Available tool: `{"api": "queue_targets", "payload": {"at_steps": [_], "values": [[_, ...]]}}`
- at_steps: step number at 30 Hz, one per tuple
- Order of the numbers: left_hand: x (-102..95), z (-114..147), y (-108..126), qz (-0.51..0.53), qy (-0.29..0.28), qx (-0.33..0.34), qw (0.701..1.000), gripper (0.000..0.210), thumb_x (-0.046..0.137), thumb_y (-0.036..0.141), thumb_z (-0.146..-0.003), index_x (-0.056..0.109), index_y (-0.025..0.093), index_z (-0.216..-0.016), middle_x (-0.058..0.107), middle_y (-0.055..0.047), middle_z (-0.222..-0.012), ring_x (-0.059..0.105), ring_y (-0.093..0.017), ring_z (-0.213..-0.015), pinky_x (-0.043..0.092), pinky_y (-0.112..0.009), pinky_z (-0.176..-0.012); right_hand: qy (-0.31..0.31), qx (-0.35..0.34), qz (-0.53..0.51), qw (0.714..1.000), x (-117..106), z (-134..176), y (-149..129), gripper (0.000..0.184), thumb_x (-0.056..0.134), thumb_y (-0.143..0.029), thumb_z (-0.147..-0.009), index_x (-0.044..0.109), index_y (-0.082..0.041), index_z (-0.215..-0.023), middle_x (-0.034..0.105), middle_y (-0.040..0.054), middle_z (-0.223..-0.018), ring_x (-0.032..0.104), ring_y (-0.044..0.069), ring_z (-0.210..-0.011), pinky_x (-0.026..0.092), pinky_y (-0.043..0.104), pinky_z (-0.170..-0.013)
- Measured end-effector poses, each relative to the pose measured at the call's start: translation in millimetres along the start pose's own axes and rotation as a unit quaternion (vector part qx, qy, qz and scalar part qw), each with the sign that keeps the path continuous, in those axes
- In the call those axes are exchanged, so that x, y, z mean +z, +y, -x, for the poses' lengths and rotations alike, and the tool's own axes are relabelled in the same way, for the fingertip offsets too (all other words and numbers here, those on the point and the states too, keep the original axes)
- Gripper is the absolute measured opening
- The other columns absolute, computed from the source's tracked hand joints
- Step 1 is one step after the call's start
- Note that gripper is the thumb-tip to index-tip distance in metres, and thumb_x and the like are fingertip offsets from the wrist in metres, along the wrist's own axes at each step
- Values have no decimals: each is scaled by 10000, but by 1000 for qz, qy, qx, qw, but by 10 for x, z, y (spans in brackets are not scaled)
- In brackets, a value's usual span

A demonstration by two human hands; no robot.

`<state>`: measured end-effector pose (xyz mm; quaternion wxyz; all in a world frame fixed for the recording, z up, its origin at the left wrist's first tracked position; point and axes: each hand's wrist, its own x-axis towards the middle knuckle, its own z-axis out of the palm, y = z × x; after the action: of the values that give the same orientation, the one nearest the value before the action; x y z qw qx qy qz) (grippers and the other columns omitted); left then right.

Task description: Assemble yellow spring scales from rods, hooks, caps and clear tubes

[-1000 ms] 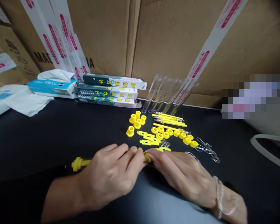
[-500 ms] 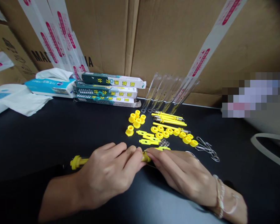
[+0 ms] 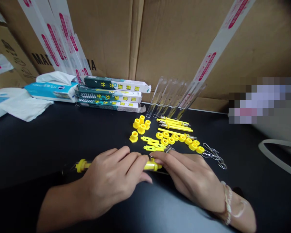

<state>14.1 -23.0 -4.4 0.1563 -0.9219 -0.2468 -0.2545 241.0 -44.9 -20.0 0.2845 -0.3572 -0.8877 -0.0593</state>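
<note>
A tubular spring scale (image 3: 150, 166), clear with yellow inside and yellow end caps, lies crosswise just above the black table. My left hand (image 3: 113, 179) is closed around its middle, the thumb tip showing below. At the left end, a cap and a thin wire hook stick out past the hand. My right hand (image 3: 191, 181) is closed at the right end cap, thumb and fingers pinched together there; its fingertips are partly hidden. Just beyond the hands are flat yellow slotted pieces (image 3: 150, 140) and small coil springs (image 3: 169, 148).
Farther back are yellow flanged caps (image 3: 141, 129), yellow rings (image 3: 164, 141), yellow rods with springs (image 3: 176, 131) and wire hooks (image 3: 213, 156). Clear tubes (image 3: 160, 97) lean on a cardboard box (image 3: 174, 38). Printed cartons (image 3: 111, 95) and tissue packs (image 3: 52, 92) stand left. A white strap (image 3: 278, 161) curves at right.
More of the tube and its right end cap shows between my hands. My left thumb has come away from the right-hand side. The right fingers stay at the end cap.
</note>
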Motion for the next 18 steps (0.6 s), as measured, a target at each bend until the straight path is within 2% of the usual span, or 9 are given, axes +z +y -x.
{"api": "queue_targets", "payload": {"at_steps": [5,8,12,18], "values": [[15,-8,-5,-7,-6,7,1000,242,458,241,-1045,650,155,-925,743,-1,-786,683,-184,-663,436,-348,-537,14,27,-30,999,-19,-22,-26,202,465,-152,-1037,618,-141,-1167,735,20,-862,666,112,-635,495,237,-574],[29,-11,3,-17,1,2,1000,240,459,251,-1044,653,144,-952,735,-10,-772,691,-197,-672,435,-355,-540,7,46,-45,998,-47,-44,-39,310,395,-320,-1074,601,-131,-1206,734,44,-890,684,121,-667,512,236,-582],[37,-7,3,-6,1,-4,1000,268,446,303,-1046,642,128,-992,713,-12,-736,681,-195,-641,436,-354,-531,-20,52,-45,997,-78,-49,-46,478,394,-527,-1033,589,-135,-1226,734,61,-934,709,158,-703,539,273,-589],[18,-6,-4,-14,13,-3,1000,306,389,308,-1062,624,117,-1015,709,-16,-727,675,-189,-627,425,-346,-506,-51,75,-28,995,-68,-28,-68,417,369,-482,-1052,587,-160,-1203,711,58,-935,708,165,-695,527,279,-558]]}}
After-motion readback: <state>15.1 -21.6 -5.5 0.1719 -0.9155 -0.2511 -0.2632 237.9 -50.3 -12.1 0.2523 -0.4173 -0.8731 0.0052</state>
